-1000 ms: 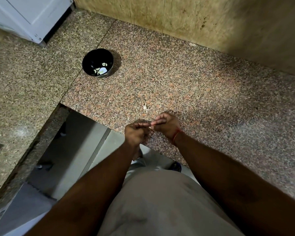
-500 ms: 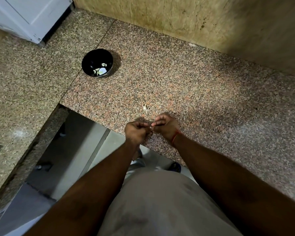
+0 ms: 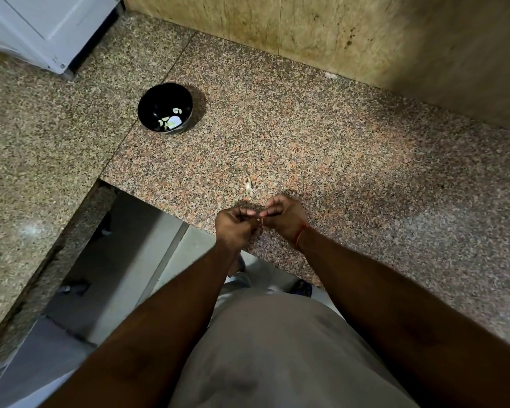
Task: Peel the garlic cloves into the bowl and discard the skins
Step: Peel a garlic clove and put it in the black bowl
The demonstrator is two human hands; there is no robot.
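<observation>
Granite counter (image 3: 351,160): clove (image 3: 261,220) between fingers (image 3: 273,212).

Illumination is dim and warm, brightest on the granite counter (image 3: 321,136) right of the black bowl (image 3: 165,108), which casts a soft shadow to its right, with a pale glare patch well left of the bowl, darkened corners, wide-angle bending at the edges, and softly blurred forearms.

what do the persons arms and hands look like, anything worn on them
Both forearms are bare, with no sleeves in view. The right hand has a thin red thread bracelet tied around its wrist. The left hand shows no ring, watch or band, and neither hand wears a glove.
</observation>
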